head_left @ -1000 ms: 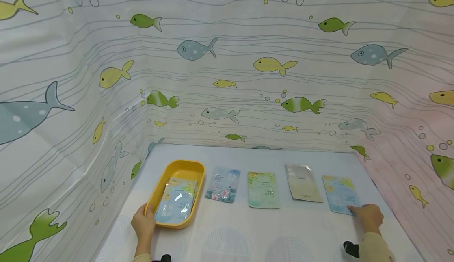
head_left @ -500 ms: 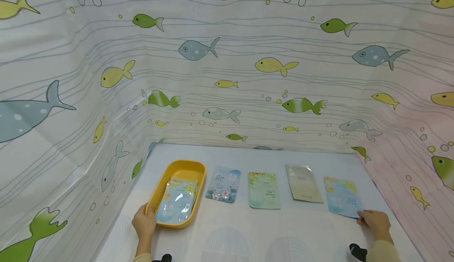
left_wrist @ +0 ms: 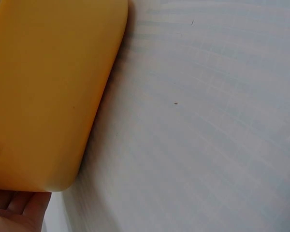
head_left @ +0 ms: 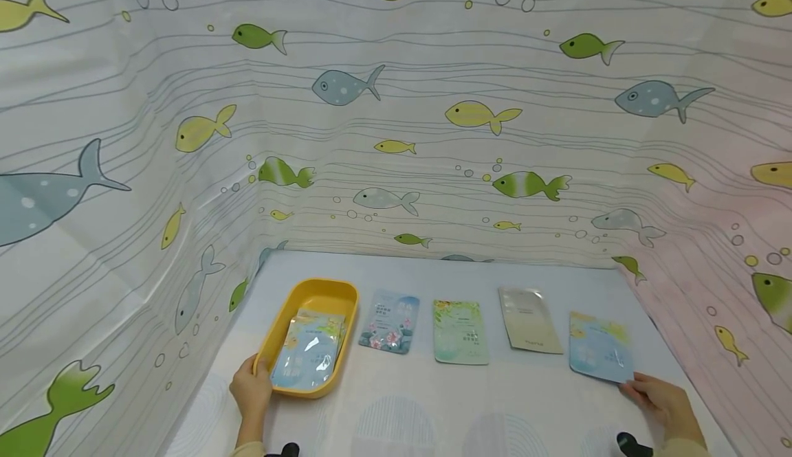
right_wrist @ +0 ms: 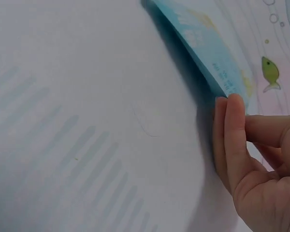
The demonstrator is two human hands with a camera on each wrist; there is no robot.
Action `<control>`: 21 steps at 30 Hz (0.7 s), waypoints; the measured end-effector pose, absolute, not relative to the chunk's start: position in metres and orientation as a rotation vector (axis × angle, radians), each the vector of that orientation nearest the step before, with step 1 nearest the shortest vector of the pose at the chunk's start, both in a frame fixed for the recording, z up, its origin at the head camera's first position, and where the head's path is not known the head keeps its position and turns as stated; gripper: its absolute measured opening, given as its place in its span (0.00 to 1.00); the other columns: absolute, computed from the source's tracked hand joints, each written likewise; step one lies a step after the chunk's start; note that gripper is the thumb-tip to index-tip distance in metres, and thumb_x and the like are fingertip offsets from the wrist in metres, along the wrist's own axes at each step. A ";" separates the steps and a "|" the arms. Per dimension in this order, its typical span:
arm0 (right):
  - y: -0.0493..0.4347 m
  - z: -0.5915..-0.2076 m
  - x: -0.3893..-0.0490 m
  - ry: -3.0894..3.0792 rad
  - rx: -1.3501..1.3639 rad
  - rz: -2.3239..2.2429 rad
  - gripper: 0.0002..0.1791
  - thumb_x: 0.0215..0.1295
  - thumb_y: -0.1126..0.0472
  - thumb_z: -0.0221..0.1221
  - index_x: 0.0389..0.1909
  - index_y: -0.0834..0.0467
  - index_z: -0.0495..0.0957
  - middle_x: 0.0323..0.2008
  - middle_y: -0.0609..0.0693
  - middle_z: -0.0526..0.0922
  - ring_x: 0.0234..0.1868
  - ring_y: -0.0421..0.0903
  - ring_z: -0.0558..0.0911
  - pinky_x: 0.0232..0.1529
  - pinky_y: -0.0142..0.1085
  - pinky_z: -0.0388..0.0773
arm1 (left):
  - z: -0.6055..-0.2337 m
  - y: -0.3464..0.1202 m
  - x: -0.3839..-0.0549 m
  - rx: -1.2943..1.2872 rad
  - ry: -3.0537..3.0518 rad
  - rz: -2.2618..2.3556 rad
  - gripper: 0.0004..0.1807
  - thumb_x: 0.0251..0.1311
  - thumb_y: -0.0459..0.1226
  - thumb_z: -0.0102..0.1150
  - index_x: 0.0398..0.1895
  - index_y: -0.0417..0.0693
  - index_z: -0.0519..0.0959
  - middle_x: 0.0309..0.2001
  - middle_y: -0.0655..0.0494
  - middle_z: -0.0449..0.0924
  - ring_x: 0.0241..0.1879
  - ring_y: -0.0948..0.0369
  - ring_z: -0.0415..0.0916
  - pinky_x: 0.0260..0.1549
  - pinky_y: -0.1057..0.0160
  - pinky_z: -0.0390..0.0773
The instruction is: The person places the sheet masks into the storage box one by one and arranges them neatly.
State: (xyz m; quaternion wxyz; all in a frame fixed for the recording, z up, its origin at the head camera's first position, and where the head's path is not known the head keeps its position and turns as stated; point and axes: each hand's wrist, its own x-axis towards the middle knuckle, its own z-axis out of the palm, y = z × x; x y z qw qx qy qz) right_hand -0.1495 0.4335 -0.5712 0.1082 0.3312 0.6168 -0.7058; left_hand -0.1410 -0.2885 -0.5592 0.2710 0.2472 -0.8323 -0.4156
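A hand could pass over the near stretch of white printed tabletop (head_left: 448, 409) between the left hand (head_left: 251, 389) and the right hand (head_left: 665, 400); beyond it lie the flat blue floral sachet (head_left: 390, 321), green sachet (head_left: 460, 332) and beige foil sachet (head_left: 530, 320). The oblong yellow plastic tray (head_left: 324, 297) blocks the left, the tilted pale-blue sachet (head_left: 600, 347) the right, and white fish-printed sheeting (head_left: 421, 79) closes the back and sides.

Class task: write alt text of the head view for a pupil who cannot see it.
A person at a pale table pinches the near right corner of a blue packet with the right hand and grips a yellow tray of packets with the left hand. Between tray and blue packet, three other packets lie in a row, before a fish-patterned backdrop.
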 end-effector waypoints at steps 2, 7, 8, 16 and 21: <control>0.430 -0.570 -0.147 1.824 1.035 -2.103 0.32 0.59 0.80 0.50 0.63 0.81 0.47 0.19 0.46 0.78 0.23 0.42 0.83 0.37 0.34 0.81 | -0.560 -0.288 -0.141 0.662 -2.243 -1.117 0.14 0.62 0.25 0.46 0.46 0.20 0.73 0.45 0.23 0.74 0.47 0.30 0.71 0.48 0.38 0.70; 0.419 -0.565 -0.144 1.915 1.236 -2.102 0.20 0.55 0.80 0.55 0.51 0.81 0.68 0.18 0.46 0.77 0.22 0.43 0.83 0.34 0.37 0.82 | -0.559 -0.288 -0.142 0.664 -2.237 -1.122 0.14 0.62 0.25 0.47 0.46 0.20 0.73 0.45 0.23 0.74 0.47 0.30 0.71 0.48 0.38 0.69; 0.417 -0.564 -0.143 1.926 1.238 -2.107 0.21 0.56 0.79 0.55 0.52 0.79 0.68 0.18 0.45 0.77 0.23 0.43 0.83 0.35 0.37 0.82 | -0.559 -0.288 -0.142 0.666 -2.236 -1.124 0.14 0.62 0.25 0.47 0.46 0.20 0.73 0.45 0.23 0.74 0.47 0.30 0.71 0.48 0.38 0.69; 0.397 -0.551 -0.135 1.987 1.170 -2.215 0.11 0.58 0.79 0.52 0.40 0.71 0.78 0.20 0.43 0.77 0.24 0.40 0.83 0.38 0.35 0.82 | -0.558 -0.288 -0.141 0.669 -2.239 -1.125 0.15 0.62 0.26 0.46 0.46 0.19 0.73 0.45 0.23 0.74 0.47 0.30 0.71 0.48 0.38 0.69; 0.382 -0.548 -0.129 1.994 1.088 -2.289 0.11 0.58 0.79 0.52 0.31 0.63 0.81 0.21 0.43 0.79 0.25 0.39 0.84 0.38 0.34 0.81 | -0.558 -0.287 -0.141 0.661 -2.240 -1.120 0.15 0.62 0.26 0.47 0.46 0.19 0.73 0.45 0.23 0.74 0.46 0.30 0.71 0.47 0.38 0.69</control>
